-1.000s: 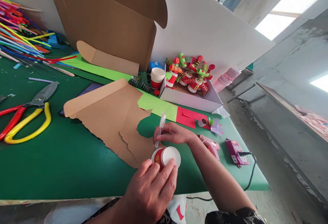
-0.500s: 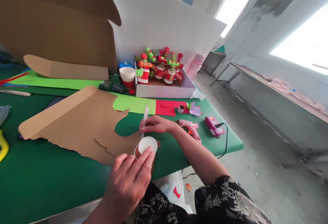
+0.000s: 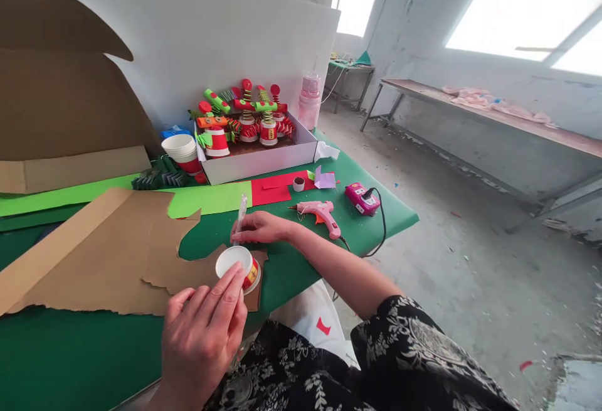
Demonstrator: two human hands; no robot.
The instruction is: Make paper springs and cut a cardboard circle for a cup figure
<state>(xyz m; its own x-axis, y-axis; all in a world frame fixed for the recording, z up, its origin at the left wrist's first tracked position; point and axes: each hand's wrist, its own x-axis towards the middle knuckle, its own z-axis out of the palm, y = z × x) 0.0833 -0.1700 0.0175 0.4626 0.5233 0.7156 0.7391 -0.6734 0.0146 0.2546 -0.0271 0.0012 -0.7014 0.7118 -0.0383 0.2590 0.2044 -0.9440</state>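
A small white paper cup point(image 3: 230, 261) with a red and gold band stands upside down on a piece of brown cardboard point(image 3: 254, 301). My left hand point(image 3: 207, 320) holds it, fingers together and their tips pressed on its base and side. Just behind the cup, my right hand point(image 3: 261, 228) grips a slim clear pen point(image 3: 241, 213), kept nearly upright. The pen's lower end is hidden behind the cup. To the right of that hand lies a pink glue gun point(image 3: 320, 212) with its cord.
Behind are a white box point(image 3: 263, 166) of paper-and-cup figures, stacked cups point(image 3: 179, 145) and green and red paper strips point(image 3: 211, 199). A large torn cardboard sheet point(image 3: 103, 254) covers the table's left. A magenta power block point(image 3: 362, 199) lies near the right edge.
My view has swung right, so things sit further left in it. The cup's red and gold band shows more now. Both hands keep their holds on the cup and pen.
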